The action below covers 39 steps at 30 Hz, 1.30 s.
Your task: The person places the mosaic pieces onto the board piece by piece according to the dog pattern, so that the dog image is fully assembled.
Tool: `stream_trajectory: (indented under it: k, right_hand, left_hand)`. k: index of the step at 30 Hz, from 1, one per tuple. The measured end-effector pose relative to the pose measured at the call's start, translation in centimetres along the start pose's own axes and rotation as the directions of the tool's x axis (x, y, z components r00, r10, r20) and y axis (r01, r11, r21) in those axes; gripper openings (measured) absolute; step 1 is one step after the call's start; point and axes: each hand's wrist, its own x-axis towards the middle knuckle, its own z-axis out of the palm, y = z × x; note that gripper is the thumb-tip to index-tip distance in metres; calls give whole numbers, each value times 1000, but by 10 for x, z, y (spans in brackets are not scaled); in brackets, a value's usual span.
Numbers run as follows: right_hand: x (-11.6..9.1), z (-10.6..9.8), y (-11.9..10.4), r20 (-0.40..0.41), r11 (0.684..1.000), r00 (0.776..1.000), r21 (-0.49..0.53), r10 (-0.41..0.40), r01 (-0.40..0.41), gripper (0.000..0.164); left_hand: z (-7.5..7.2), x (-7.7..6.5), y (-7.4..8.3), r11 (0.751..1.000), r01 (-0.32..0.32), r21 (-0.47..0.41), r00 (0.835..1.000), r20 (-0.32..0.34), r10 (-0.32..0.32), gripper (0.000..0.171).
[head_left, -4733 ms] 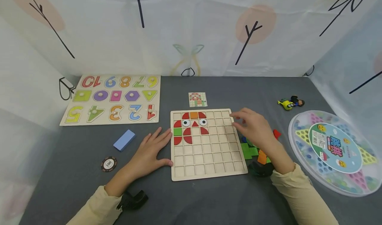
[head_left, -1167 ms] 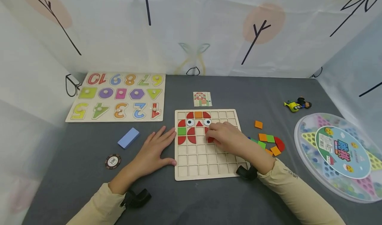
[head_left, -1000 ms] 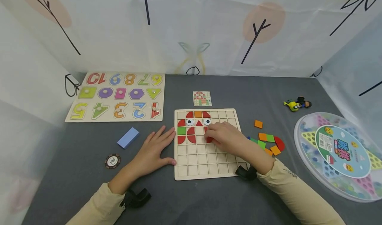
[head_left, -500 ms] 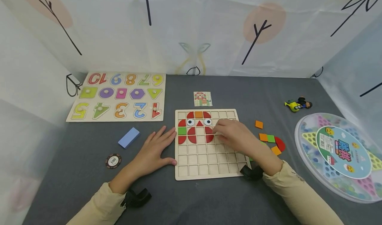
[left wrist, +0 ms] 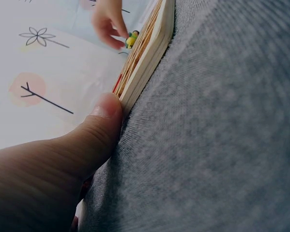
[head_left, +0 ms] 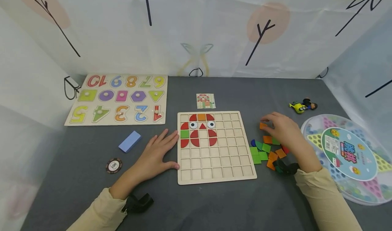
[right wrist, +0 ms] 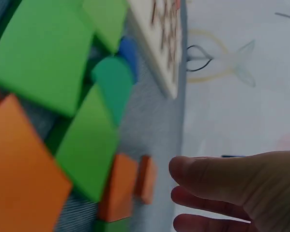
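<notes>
A wooden grid board (head_left: 226,163) lies on the table, with red, orange, green and eye-marked tiles in its upper left cells. Against the board's left edge rests my left hand (head_left: 156,151), fingers straight and spread; its thumb touches the rim in the left wrist view. My right hand (head_left: 283,130) hovers over loose tiles to the board's right, nearest an orange square tile (head_left: 262,126). In the right wrist view a gap separates thumb and fingers from that tile (right wrist: 145,180). Green tiles (head_left: 255,155) and more orange tiles (head_left: 280,153) lie below, partly hidden by the wrist strap.
A small pattern card (head_left: 206,101) lies beyond the board. Left are a number puzzle (head_left: 116,101), a blue block (head_left: 130,141) and a poker chip (head_left: 114,165). Right are toy figures (head_left: 301,106) and a round game case (head_left: 349,156). A cloth wall (head_left: 196,30) closes the back.
My right hand has left the board and moved right to the loose tiles. A second red curved tile now sits below the one under the right eye. The left hand stays put.
</notes>
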Motion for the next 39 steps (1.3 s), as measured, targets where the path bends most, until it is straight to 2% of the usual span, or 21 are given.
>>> stream_trajectory:
  k: [3, 6, 12, 17, 23, 30, 34, 39]
  right_hand:
    - [5, 6, 7, 72, 1000, 997, -3, 20, -20, 26]
    - [9, 11, 10, 97, 1000, 995, -10, 16, -15, 25]
    - [12, 11, 2, 60, 1000, 998, 8, -8, 8, 23]
    - [13, 8, -23, 25, 991, 993, 70, -113, 111, 23]
    - [14, 12, -69, -8, 953, 959, 114, -283, 282, 23]
    - [19, 26, -108, 30, 876, 891, 200, -452, 438, 21]
    - [21, 33, -118, 36, 858, 873, 208, -487, 470, 20]
    - [23, 38, -125, 61, 861, 870, 195, -488, 469, 19]
  left_hand:
    - [1, -1, -1, 1000, -2, -1, 1000, 1, 2, 94]
    - [1, -1, -2, 1000, -5, 2, 1000, 2, 5, 94]
    - [0, 0, -1, 1000, -9, 1, 1000, 2, 9, 93]
    - [-1, 0, 0, 1000, -5, 4, 1000, 9, 5, 94]
    - [-1, 0, 0, 1000, -5, 3, 1000, 6, 5, 94]
    - [-1, -1, 0, 1000, -31, -4, 999, -29, 31, 94]
    - [-1, -1, 0, 1000, -31, 1, 999, -27, 31, 94]
    - [-3, -1, 1, 1000, -19, 1, 1000, -13, 19, 94]
